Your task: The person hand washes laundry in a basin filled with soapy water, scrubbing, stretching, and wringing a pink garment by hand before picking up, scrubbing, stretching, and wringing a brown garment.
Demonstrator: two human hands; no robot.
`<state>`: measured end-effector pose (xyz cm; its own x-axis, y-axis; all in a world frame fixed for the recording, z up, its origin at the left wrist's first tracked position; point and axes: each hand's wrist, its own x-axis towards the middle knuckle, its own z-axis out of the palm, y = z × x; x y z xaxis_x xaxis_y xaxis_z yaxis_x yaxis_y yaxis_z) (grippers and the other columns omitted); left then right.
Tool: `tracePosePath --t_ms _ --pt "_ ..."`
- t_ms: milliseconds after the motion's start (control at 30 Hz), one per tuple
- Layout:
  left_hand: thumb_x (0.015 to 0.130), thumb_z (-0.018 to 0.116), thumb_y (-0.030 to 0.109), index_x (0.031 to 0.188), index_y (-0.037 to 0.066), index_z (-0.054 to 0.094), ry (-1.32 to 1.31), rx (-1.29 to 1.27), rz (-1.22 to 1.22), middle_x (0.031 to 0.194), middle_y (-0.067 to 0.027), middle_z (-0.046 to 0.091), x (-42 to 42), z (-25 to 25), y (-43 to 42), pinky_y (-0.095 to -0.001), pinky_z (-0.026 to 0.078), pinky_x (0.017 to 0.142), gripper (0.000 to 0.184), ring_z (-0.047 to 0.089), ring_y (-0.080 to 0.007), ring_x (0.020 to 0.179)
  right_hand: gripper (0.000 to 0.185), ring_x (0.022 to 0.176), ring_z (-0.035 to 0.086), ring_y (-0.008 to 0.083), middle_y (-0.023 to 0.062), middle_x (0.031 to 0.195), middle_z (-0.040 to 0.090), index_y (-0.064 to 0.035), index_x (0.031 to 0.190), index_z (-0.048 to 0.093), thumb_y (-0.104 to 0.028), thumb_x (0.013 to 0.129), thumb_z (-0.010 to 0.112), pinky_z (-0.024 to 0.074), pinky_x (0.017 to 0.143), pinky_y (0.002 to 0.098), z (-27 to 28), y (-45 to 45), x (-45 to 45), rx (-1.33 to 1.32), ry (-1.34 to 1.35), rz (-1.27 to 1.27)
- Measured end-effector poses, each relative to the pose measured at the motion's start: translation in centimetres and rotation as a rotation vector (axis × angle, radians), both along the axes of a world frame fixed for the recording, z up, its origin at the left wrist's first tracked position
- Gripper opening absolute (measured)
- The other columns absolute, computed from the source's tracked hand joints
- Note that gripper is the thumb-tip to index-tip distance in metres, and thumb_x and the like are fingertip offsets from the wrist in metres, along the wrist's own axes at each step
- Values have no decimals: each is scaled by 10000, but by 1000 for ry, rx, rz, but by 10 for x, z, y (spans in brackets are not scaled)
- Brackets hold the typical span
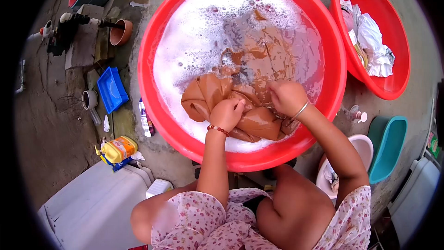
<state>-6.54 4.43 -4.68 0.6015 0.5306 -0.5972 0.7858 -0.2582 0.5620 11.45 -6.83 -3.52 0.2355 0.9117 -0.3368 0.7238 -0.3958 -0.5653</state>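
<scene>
A large red basin [334,97] holds soapy water with thick white foam along its left and upper parts. Brown cloth [206,93] lies in it, partly bunched above the surface and partly under water. My left hand [227,115], with a beaded bracelet at the wrist, is closed on a fold of the cloth near the basin's front. To its right, my right hand [287,98], with a bangle at the wrist, is closed in a pinch on the cloth at the water's surface. The fingertips of both hands are partly hidden.
A second red basin [400,60] with white cloths [371,41] stands at the upper right. A teal basin [401,146], a pale pink basin [363,146] and a pump bottle [357,114] are at the right. At the left are a blue tray [111,90] and a yellow container [119,149].
</scene>
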Motion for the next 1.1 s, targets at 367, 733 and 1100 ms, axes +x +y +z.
tracePosePath --t_ms 367,733,1100 --pt "809 550 -10 937 2 615 -422 240 17 896 -131 609 15 4 -24 -305 495 677 143 621 -241 735 200 874 614 273 146 879 646 -55 853 671 -148 682 626 450 805 393 -57 -3 -22 34 -156 32" --pt "782 597 70 972 44 639 -338 355 -74 968 -142 608 17 -32 -52 -385 453 811 196 562 -324 884 129 789 604 334 157 780 629 -60 794 636 -153 710 606 461 693 406 -2 -42 24 -29 111 -355" --pt "882 529 133 822 13 582 -782 192 62 738 -60 546 31 25 -44 -292 407 673 145 490 -175 721 175 754 607 288 163 820 627 -26 898 636 -102 743 609 473 689 358 25 -62 33 169 334 -420"
